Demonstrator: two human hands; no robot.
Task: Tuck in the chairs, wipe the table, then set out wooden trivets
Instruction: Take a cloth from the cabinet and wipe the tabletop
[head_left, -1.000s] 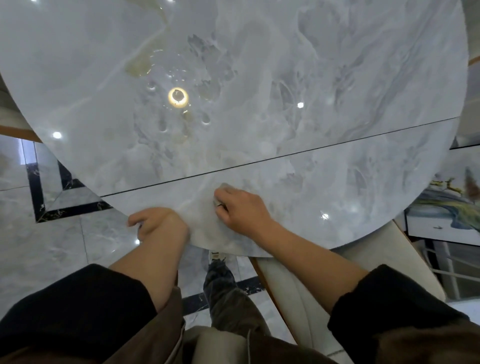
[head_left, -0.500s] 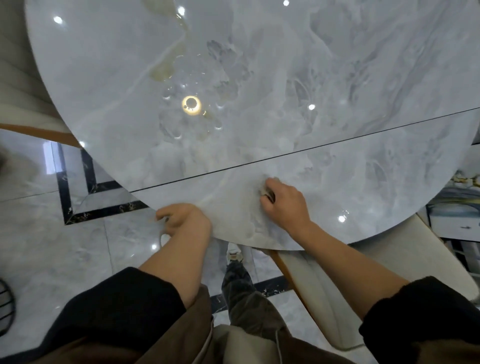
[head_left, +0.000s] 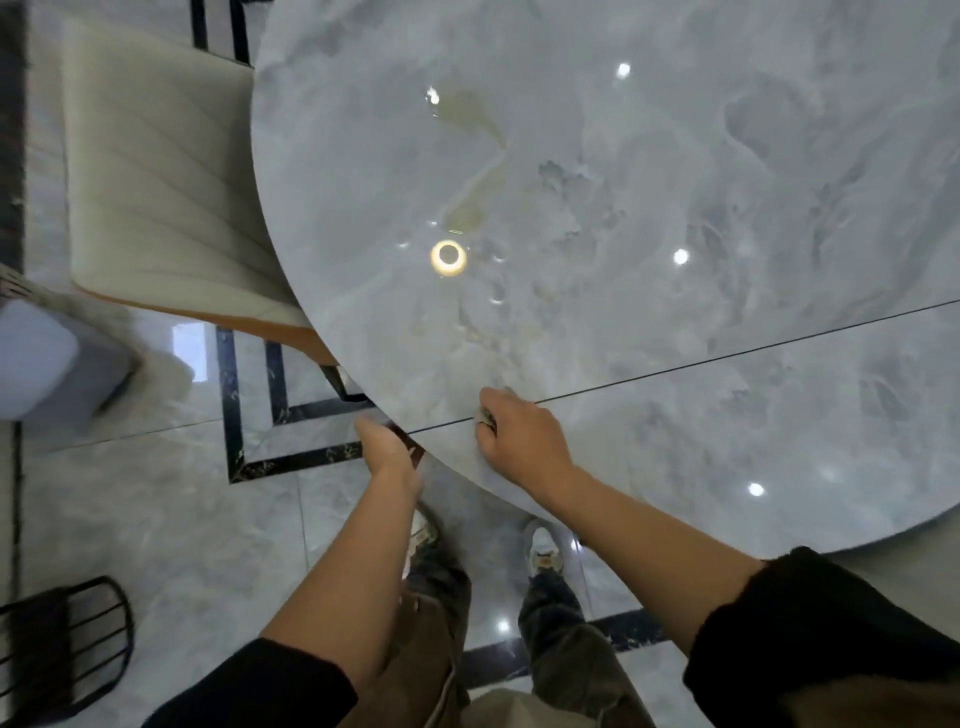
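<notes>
A round grey marble table (head_left: 649, 197) with a thin dark seam fills the upper right. My right hand (head_left: 519, 441) lies on the tabletop near its front-left rim, on the seam, fingers curled round a small grey cloth (head_left: 486, 415) that is mostly hidden under the hand. My left hand (head_left: 387, 449) is held against the rim just left of it, below the top's level, with nothing seen in it. A cream padded chair (head_left: 156, 182) with an orange-brown edge stands at the table's left side, its seat partly under the top. No wooden trivets are in view.
A yellowish streak (head_left: 475, 156) marks the tabletop above a lamp reflection. On the glossy tiled floor, a pale blue-grey stool (head_left: 47, 358) stands at the left and a black wire frame (head_left: 62, 639) at the bottom left. My feet (head_left: 540, 551) are by the rim.
I have stepped left around the table, so the left chair has come into view. My right hand with the cloth has slid left up to the seam, and my left hand has followed along the rim.
</notes>
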